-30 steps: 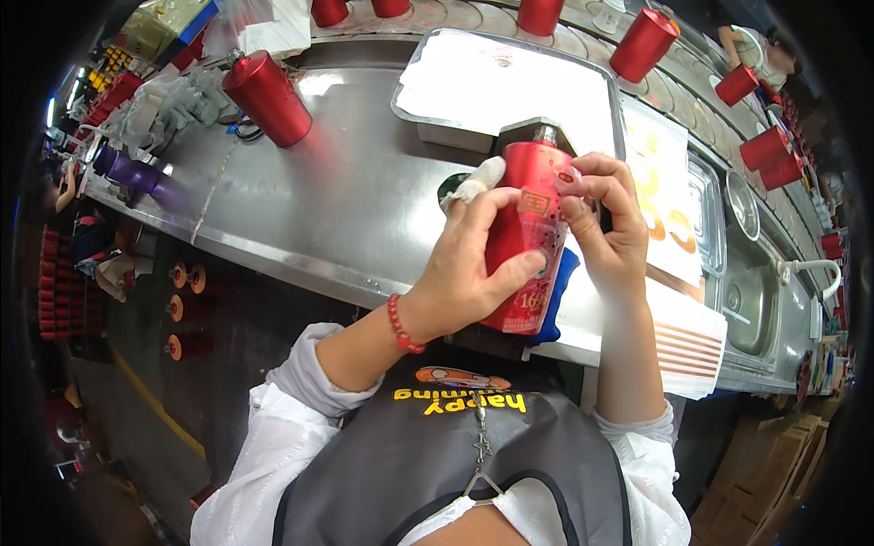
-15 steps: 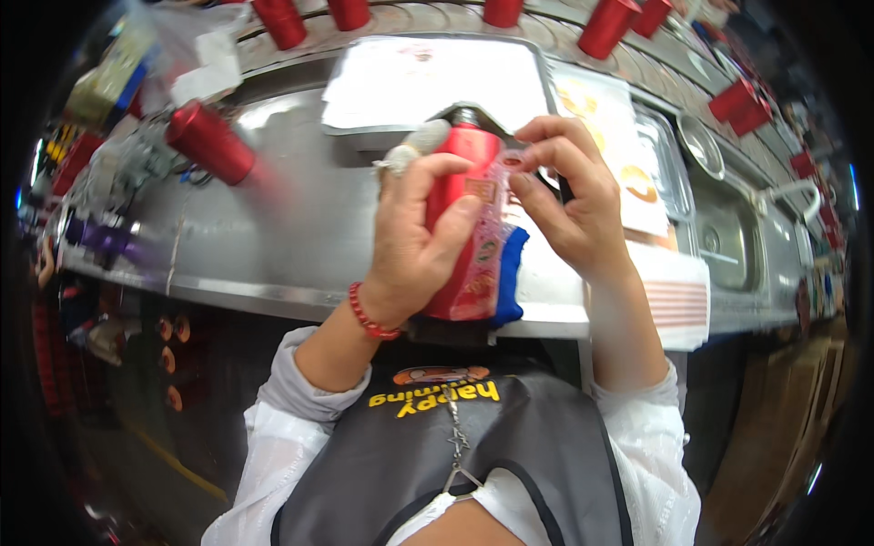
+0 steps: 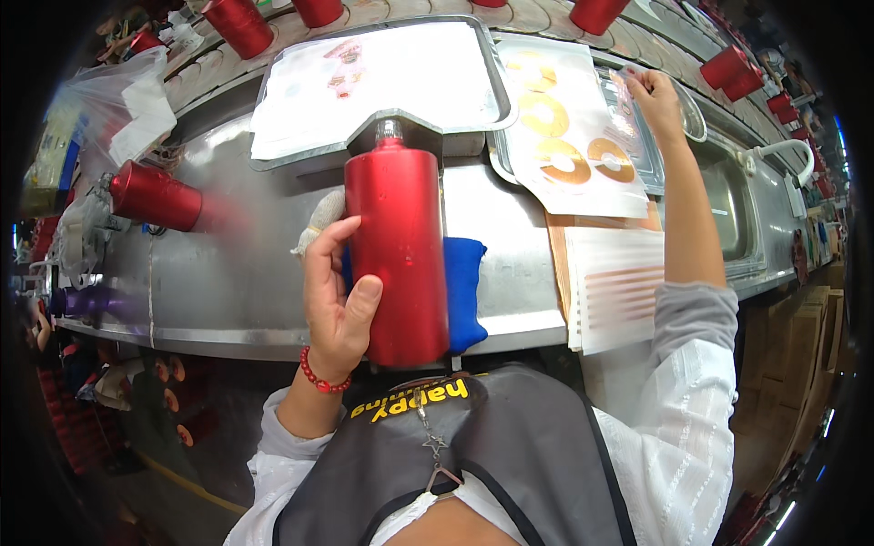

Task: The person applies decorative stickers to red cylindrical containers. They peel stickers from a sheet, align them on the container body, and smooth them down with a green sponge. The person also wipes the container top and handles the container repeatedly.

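A red metal bottle (image 3: pixel 396 255) with a bare threaded neck lies over a blue cloth (image 3: pixel 466 296), its neck pointing away from me. My left hand (image 3: pixel 337 314) is closed around the bottle's left side, thumb on top. A grey-white knit piece (image 3: pixel 321 223) shows beyond the fingers; I cannot tell whether it covers one of them. Out to the far right, my right hand (image 3: pixel 657 98) pinches a thin clear film (image 3: pixel 624 109) with pinkish print, above a shallow tray (image 3: pixel 651 177).
Ahead stands a metal tray (image 3: pixel 505 82) bearing a white sheet (image 3: pixel 282 109) with reddish prints. Sheets with gold rings (image 3: pixel 543 114) and a striped sheet (image 3: pixel 619 300) lie rightward, near a sink (image 3: pixel 737 223). Another red bottle (image 3: pixel 157 196) lies left; several stand along the conveyor (image 3: pixel 410 11).
My right hand has left the bottle and swung far right, carrying the printed film off it. The bottle's upper face now shows plain red. My left hand still holds it.
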A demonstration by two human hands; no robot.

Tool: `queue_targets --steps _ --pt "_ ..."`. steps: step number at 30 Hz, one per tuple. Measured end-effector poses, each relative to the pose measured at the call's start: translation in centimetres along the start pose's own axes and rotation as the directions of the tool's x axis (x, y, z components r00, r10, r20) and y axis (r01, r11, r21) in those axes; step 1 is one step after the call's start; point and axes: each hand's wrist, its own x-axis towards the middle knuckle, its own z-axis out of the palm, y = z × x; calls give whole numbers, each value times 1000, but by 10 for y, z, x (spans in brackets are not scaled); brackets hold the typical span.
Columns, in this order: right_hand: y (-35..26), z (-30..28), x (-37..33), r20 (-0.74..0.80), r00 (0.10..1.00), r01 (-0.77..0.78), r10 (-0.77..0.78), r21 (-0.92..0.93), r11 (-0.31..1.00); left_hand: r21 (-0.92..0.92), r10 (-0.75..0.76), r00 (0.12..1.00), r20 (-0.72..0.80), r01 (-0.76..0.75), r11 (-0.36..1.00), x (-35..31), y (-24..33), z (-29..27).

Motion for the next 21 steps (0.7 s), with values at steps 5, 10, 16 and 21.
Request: queue_targets --steps 5,10,16,21 --pt "26 60 9 100 979 -87 176 -574 814 -74 -45 999 -26 43 996 1 -4 -2" --pt "14 45 7 101 990 -9 93 -633 774 -140 -42 999 -27 38 989 1 -8 -1" --pt "-99 -30 -31 -52 895 393 -443 -377 839 -153 3 999 -37 -9 988 0 -13 -2" --pt "-222 -86 -98 -43 857 511 -514 -56 857 -3 43 997 -70 -43 999 -2 -16 -8"
